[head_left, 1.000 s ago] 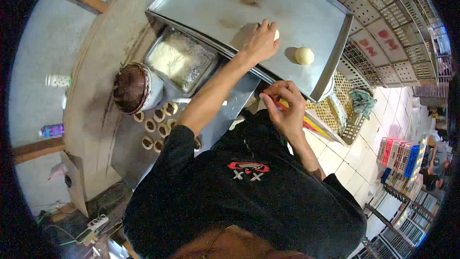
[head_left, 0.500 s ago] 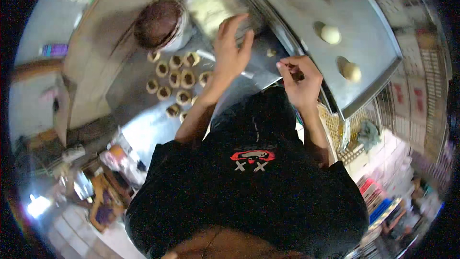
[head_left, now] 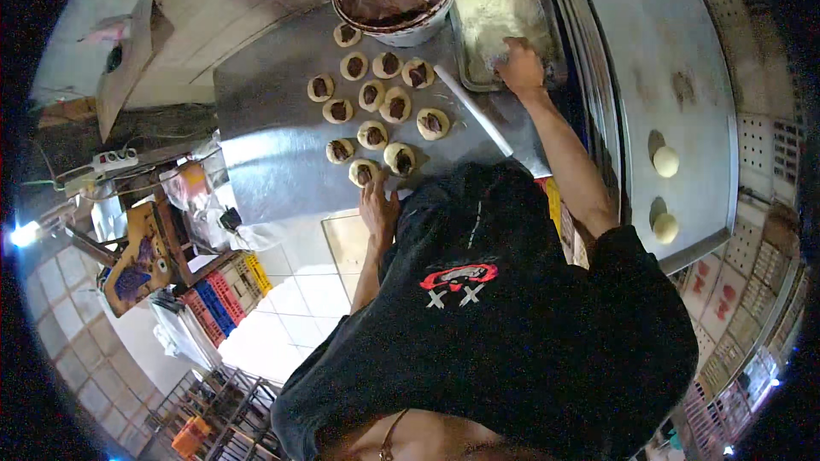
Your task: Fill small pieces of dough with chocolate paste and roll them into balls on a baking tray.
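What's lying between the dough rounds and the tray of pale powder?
In the head view, a long pale stick lies between the dough rounds and the tray.

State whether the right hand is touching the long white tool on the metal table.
Apart. The head view shows the right hand over the flour tray, with bare metal table visible between it and the white tool.
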`<action>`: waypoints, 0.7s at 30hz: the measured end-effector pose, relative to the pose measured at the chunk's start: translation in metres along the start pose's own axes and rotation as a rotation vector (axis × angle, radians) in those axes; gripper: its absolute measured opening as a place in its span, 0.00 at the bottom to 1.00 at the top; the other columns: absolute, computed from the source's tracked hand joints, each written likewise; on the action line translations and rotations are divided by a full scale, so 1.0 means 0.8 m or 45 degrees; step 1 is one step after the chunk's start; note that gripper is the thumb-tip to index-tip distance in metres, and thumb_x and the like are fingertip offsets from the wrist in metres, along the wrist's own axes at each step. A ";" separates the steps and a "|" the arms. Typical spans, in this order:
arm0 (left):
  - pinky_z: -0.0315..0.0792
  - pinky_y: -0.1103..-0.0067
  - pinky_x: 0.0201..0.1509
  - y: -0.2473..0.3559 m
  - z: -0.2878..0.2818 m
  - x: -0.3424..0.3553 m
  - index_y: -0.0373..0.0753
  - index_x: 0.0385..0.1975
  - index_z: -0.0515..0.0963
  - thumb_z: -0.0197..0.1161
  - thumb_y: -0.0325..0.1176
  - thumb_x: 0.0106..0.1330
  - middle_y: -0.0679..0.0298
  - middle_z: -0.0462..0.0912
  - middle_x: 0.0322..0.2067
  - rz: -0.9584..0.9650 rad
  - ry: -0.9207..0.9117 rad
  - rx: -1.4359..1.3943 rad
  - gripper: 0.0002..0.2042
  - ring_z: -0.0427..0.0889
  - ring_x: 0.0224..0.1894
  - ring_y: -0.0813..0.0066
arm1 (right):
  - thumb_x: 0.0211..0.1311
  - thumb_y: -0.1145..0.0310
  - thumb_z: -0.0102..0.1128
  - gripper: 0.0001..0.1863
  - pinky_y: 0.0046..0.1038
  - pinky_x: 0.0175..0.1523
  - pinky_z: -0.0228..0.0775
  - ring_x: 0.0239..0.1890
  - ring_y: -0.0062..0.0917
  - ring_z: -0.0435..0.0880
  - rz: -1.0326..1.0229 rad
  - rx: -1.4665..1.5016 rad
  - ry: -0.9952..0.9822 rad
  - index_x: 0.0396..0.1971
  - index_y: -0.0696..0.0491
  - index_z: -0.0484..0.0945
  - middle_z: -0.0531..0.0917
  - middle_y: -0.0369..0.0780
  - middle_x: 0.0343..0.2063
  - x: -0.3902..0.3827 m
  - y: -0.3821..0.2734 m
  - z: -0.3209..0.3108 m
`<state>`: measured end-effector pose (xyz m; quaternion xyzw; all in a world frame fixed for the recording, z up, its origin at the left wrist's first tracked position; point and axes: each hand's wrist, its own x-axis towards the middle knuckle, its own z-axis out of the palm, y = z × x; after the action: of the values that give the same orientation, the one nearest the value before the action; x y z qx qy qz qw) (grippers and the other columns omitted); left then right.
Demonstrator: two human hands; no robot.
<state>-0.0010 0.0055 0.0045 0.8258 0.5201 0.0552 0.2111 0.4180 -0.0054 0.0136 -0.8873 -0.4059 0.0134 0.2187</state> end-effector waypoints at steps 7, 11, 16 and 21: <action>0.70 0.64 0.46 0.008 0.051 0.025 0.39 0.42 0.80 0.59 0.26 0.57 0.50 0.77 0.41 0.052 0.372 -0.318 0.13 0.76 0.40 0.49 | 0.52 0.62 0.66 0.17 0.39 0.46 0.76 0.35 0.39 0.84 -0.141 -0.332 -0.144 0.44 0.48 0.81 0.84 0.44 0.29 0.070 0.020 0.045; 0.70 0.70 0.47 0.033 0.026 0.045 0.35 0.41 0.78 0.57 0.26 0.63 0.56 0.77 0.39 -0.014 0.282 -0.685 0.09 0.77 0.41 0.60 | 0.51 0.66 0.64 0.14 0.38 0.43 0.76 0.35 0.40 0.84 -0.007 -0.025 -0.293 0.40 0.49 0.83 0.84 0.45 0.28 0.096 0.055 0.030; 0.71 0.67 0.56 0.098 -0.060 0.062 0.42 0.50 0.62 0.53 0.27 0.69 0.58 0.73 0.48 -0.417 -0.167 -2.210 0.13 0.75 0.52 0.65 | 0.50 0.71 0.62 0.11 0.37 0.45 0.75 0.38 0.43 0.83 -0.394 -0.742 -0.410 0.36 0.53 0.83 0.84 0.47 0.33 0.093 0.100 0.025; 0.53 0.63 0.70 0.181 -0.130 0.128 0.31 0.62 0.56 0.52 0.36 0.57 0.48 0.64 0.61 -0.410 -0.403 -2.768 0.31 0.63 0.64 0.52 | 0.55 0.72 0.60 0.10 0.38 0.43 0.74 0.36 0.43 0.82 -0.059 -0.534 -0.080 0.37 0.58 0.81 0.83 0.50 0.32 0.068 0.094 0.063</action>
<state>0.1341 0.0722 0.1441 0.1214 0.2632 0.3479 0.8916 0.4980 0.0102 -0.0536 -0.9029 -0.4268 -0.0488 0.0166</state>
